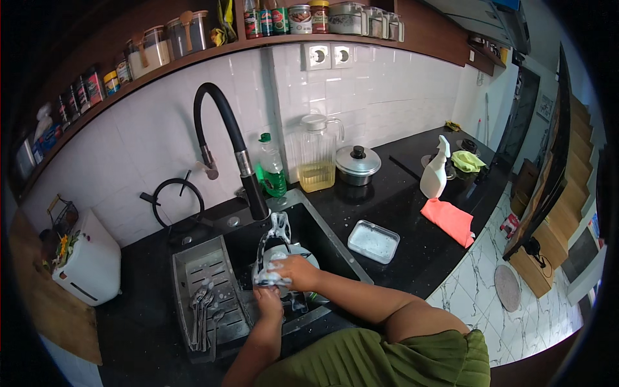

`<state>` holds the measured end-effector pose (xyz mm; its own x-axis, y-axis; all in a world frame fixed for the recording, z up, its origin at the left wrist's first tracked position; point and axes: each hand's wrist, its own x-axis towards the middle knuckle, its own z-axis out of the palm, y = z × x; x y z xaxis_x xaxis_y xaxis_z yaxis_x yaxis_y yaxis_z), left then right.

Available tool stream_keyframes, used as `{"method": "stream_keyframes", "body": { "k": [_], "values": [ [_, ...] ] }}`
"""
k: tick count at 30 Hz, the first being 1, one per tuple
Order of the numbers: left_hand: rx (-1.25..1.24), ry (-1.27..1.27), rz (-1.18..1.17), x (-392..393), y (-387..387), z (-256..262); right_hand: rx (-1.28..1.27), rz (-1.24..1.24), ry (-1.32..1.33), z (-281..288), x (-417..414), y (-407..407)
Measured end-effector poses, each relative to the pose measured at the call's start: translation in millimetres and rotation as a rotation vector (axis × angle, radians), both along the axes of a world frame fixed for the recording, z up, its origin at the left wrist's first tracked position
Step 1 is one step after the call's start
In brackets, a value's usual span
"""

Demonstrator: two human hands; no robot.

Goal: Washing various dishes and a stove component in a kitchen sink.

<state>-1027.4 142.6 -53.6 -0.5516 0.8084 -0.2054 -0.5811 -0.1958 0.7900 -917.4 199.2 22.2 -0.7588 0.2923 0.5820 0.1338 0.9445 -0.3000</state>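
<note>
Over the black sink basin (314, 227), my left hand (269, 301) grips the near end of a soapy, dark-edged item (280, 227) whose exact kind I cannot tell. My right hand (295, 273) presses suds against it from the right, fingers bent; a sponge under them cannot be made out. Below and behind the hands, a round dish (308, 254) and other ware lie in the basin, partly hidden. The black faucet's spray head (255, 198) hangs just beyond the item. Several spoons or forks (200, 314) rest in the slotted drain tray (208, 261) at the left.
A clear container with suds (374, 242) sits right of the sink. Behind stand a green dish-soap bottle (273, 169), a ribbed pitcher (316, 159) and a lidded pot (358, 165). Farther right are a white spray bottle (435, 174) and a coral cloth (449, 221). A jar-lined shelf (285, 39) hangs above.
</note>
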Motion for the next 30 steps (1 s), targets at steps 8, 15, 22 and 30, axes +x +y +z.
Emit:
{"method": "stream_keyframes", "body": {
  "k": [8,15,22,30],
  "values": [
    [-0.046,0.406,0.027,-4,3,8,-0.127,-0.029,-0.342,39,22,19],
    [-0.018,0.577,-0.032,-4,-6,16,-0.165,-0.013,-0.051,57,-6,29],
    [0.036,0.651,-0.027,2,-3,-1,0.086,0.026,-0.024,19,-22,45],
    [0.050,0.643,-0.098,2,-8,10,0.143,0.035,0.033,25,-24,32]
  ]
}}
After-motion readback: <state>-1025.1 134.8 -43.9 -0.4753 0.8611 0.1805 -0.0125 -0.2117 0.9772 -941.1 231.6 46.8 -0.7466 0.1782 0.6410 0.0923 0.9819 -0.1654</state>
